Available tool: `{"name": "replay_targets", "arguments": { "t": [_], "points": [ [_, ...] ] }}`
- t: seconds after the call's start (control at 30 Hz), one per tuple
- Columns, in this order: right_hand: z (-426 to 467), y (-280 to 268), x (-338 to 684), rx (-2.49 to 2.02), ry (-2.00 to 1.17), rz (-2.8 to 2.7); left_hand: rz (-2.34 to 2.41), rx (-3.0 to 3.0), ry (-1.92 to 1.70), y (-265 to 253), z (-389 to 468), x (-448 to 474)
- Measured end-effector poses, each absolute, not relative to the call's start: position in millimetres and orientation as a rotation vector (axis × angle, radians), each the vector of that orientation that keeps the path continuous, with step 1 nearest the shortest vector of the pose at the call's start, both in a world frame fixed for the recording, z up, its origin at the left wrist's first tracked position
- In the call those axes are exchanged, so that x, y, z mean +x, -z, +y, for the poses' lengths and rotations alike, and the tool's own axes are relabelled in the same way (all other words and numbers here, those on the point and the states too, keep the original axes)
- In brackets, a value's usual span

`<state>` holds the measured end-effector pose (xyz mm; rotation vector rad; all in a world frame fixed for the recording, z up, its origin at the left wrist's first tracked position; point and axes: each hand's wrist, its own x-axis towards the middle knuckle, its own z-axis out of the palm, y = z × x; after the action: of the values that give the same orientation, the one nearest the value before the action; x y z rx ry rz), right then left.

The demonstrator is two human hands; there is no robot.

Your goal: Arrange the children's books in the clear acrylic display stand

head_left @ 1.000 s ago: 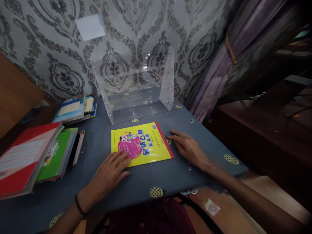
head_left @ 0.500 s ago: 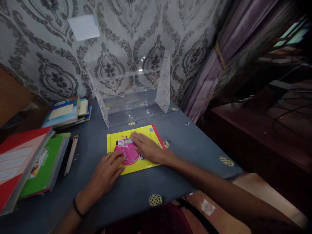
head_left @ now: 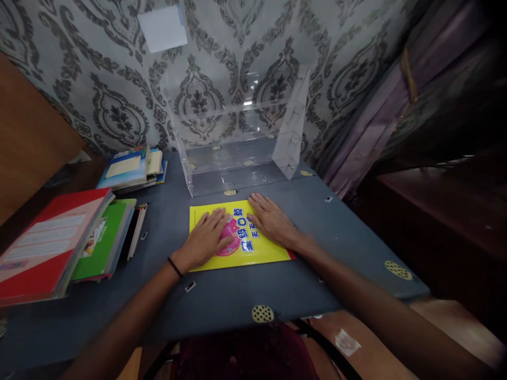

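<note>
A yellow workbook (head_left: 261, 248) with blue printed characters and a pink round picture lies flat on the table near its front. My left hand (head_left: 206, 237) rests on the left part of the cover, fingers stretched out, and hides some of the pink picture. On the right part of the cover lies my right hand (head_left: 273, 221), flat with its fingers extended. Neither hand grips anything. Just behind the workbook stands a clear acrylic rack (head_left: 237, 142), through which the wallpaper shows.
Stacked to the left are a red folder (head_left: 51, 237), a green book (head_left: 105, 243) and, farther back, a pile of books (head_left: 124, 166). The table (head_left: 336, 243) has a blue-grey pineapple-print cover. A purple curtain (head_left: 364, 121) hangs at the right. White paper (head_left: 162, 29) is on the wall.
My right hand has slid from the middle of the cover to its right side. My left hand has moved up onto the cover. The view has shifted, and blue characters now show.
</note>
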<state>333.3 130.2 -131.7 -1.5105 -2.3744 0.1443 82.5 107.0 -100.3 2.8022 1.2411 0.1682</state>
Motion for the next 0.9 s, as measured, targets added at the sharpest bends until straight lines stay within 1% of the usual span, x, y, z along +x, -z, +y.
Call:
{"name": "replay_targets", "arguments": {
  "t": [0.2, 0.37, 0.5, 0.6, 0.73, 0.83, 0.9],
  "points": [
    [129, 127, 332, -1.552, -0.145, -2.389, 1.561, 2.712, -0.156, 106, 115, 51],
    [124, 121, 327, -1.628, -0.081, -2.414, 1.625, 2.7, -0.068, 106, 98, 46],
    [101, 121, 321, -1.64, -0.01, -2.401, 1.646, 2.705, -0.05, 106, 97, 48],
    [75, 125, 322, -1.506, -0.031, -2.455, 1.632, 2.691, -0.055, 105, 100, 48],
    [72, 125, 333, -1.336, -0.185, -2.501, 1.582, 2.71, -0.122, 101, 97, 46],
    [99, 121, 342, -1.41, -0.264, -2.457, 1.363, 2.808, -0.157, 97, 85, 43],
    [117, 118, 344, -1.485, -0.252, -2.423, 1.17, 2.866, -0.162, 95, 75, 40]
  ]
}}
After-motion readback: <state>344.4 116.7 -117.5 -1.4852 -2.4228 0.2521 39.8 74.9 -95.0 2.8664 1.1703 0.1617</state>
